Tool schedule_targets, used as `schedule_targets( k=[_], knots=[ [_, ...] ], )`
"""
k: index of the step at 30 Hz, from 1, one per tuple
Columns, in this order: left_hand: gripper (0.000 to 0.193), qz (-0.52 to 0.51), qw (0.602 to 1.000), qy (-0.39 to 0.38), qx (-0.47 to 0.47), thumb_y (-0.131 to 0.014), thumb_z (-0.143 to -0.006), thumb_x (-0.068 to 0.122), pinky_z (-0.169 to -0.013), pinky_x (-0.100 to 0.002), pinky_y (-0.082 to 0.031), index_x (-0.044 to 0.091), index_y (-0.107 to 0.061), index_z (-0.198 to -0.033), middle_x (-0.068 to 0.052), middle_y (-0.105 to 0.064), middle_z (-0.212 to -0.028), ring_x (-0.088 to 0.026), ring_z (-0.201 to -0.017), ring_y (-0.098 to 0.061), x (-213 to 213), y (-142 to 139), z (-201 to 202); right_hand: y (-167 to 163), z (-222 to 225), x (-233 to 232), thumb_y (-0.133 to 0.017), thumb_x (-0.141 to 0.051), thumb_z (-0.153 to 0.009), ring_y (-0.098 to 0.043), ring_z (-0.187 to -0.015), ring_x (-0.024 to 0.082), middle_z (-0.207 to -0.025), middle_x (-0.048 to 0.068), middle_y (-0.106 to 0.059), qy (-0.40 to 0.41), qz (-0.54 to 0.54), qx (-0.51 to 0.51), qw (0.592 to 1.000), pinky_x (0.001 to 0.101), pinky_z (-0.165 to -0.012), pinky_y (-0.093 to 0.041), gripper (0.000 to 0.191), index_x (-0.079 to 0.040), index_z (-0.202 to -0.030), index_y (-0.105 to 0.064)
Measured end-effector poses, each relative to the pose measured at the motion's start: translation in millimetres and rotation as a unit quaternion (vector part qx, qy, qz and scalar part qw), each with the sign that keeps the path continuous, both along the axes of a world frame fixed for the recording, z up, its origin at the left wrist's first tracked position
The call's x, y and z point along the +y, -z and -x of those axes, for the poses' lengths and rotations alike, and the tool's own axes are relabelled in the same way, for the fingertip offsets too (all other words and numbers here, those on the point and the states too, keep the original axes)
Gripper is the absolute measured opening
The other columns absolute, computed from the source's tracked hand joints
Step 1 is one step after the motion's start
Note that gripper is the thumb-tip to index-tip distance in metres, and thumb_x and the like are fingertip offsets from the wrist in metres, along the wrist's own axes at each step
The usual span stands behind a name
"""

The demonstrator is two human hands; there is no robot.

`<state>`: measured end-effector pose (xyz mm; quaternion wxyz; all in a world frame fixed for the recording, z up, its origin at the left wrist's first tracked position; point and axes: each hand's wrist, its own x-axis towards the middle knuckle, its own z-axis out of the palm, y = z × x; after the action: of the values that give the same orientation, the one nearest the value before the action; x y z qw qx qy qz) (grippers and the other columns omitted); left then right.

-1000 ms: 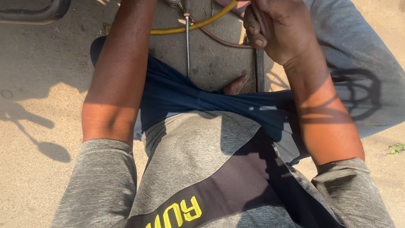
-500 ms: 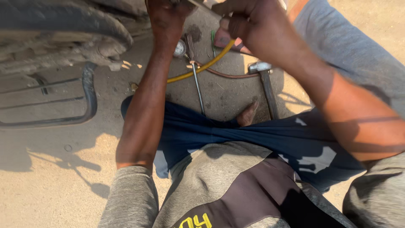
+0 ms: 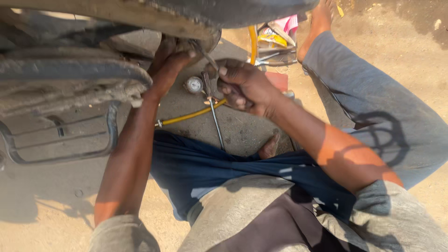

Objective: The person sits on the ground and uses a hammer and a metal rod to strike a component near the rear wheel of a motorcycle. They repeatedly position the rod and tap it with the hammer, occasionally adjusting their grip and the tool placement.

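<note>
My left hand (image 3: 169,65) reaches up and presses against the underside of a dark tyre (image 3: 70,70), fingers curled at the rim by the valve. My right hand (image 3: 242,86) is closed around the metal handle of an air inflator (image 3: 207,88) with a small round gauge (image 3: 193,85). A yellow hose (image 3: 196,113) runs from the inflator toward the left, and a thin metal rod (image 3: 216,123) hangs down from it. The inflator's tip points up to where my left hand sits.
A black metal rack (image 3: 60,140) lies under the vehicle at left. Small tools and a yellow and pink packet (image 3: 275,39) lie on the ground at the top. My bent legs in grey and blue cloth (image 3: 373,102) fill the right and bottom. Sandy ground surrounds everything.
The view has tilted up, so the tyre and vehicle underside now fill the top left. Both hands have risen to the wheel, the right one bringing the inflator with it.
</note>
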<state>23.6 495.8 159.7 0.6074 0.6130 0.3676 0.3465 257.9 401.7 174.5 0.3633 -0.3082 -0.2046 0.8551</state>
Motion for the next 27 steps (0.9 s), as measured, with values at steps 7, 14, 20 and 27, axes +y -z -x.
schedule_targets(
  k=[7,14,20,27],
  knots=[
    [0.072,-0.066,0.904,0.055,0.42,-0.08,-0.079,0.049,-0.103,-0.046,-0.048,-0.004,-0.062,-0.125,-0.027,-0.066,-0.119,-0.039,-0.114,-0.065,10,-19,20,22,184,-3,-0.065,-0.011,-0.106,-0.046,-0.054,0.013,-0.078,0.004,-0.053,0.312,0.03,0.049,0.948,0.0282,-0.045,-0.037,0.015,-0.005,-0.097,-0.054],
    [0.059,-0.009,0.929,0.089,0.358,-0.078,-0.078,0.038,-0.097,-0.042,-0.051,0.002,-0.066,-0.123,-0.019,-0.07,-0.114,-0.034,-0.109,-0.067,25,-36,35,100,202,84,-0.054,-0.004,-0.096,-0.065,-0.096,0.018,-0.102,0.008,-0.071,0.325,-0.26,-0.192,0.889,0.0355,-0.081,-0.054,0.016,-0.005,-0.109,-0.064],
    [0.064,-0.177,0.952,-0.048,0.244,-0.076,-0.089,0.038,-0.1,-0.044,-0.044,-0.006,-0.057,-0.133,-0.022,-0.062,-0.126,-0.035,-0.118,-0.058,-5,3,37,90,149,57,-0.07,-0.011,-0.091,-0.065,-0.086,0.019,-0.094,0.011,-0.073,0.12,-0.254,-0.357,0.891,0.0375,-0.078,-0.054,0.02,0.001,-0.107,-0.07],
    [0.062,-0.027,0.908,-0.273,0.317,-0.065,-0.101,0.052,-0.071,-0.057,-0.044,-0.007,-0.063,-0.08,-0.027,-0.058,-0.072,-0.043,-0.072,-0.057,-76,87,49,117,68,41,-0.067,-0.015,-0.096,-0.072,-0.09,0.037,-0.098,0.021,-0.073,0.074,-0.395,-0.586,0.704,0.0443,-0.075,-0.053,0.015,-0.002,-0.104,-0.068]
  ],
)
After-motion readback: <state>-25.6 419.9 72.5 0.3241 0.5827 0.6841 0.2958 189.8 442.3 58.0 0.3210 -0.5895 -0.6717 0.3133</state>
